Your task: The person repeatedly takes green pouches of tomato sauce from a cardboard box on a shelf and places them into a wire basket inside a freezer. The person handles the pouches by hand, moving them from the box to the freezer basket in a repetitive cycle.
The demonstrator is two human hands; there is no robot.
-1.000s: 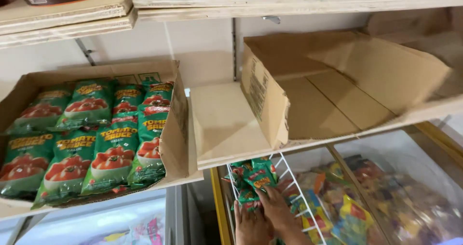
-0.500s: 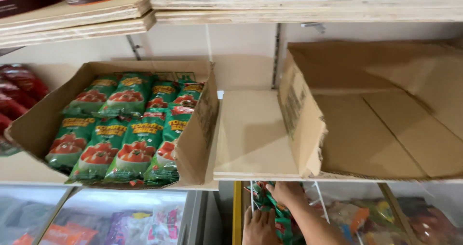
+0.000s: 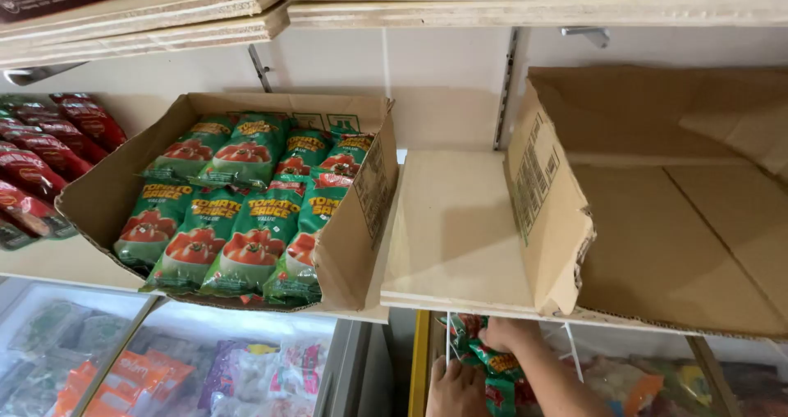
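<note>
- Since half a second earlier, both hands had dropped toward the bottom edge of the head view as the camera swung left, bringing red sachets into sight at the far left.
- Below the wooden shelf [image 3: 447, 245], the right hand [image 3: 509, 335] was closed around a bunch of green sauce sachets with red tomato prints [image 3: 480, 355], which sat low in the frame just under the shelf's front edge.
- Just beside it, the left hand [image 3: 455, 388] lay flat with its fingers spread, touching the same green sachets from below; whether it gripped them could not be told.
- On the shelf above, an open brown cardboard box [image 3: 361, 220] held rows of matching green sachets packed side by side.
- To its right, well apart across bare board, stood an empty brown cardboard box with a torn front corner [image 3: 550, 212].
- Dark red sauce sachets [image 3: 41, 167] were stacked at the shelf's left end.
- A glass-topped freezer [image 3: 205, 359] with colourful frozen packs showed underneath.
</note>
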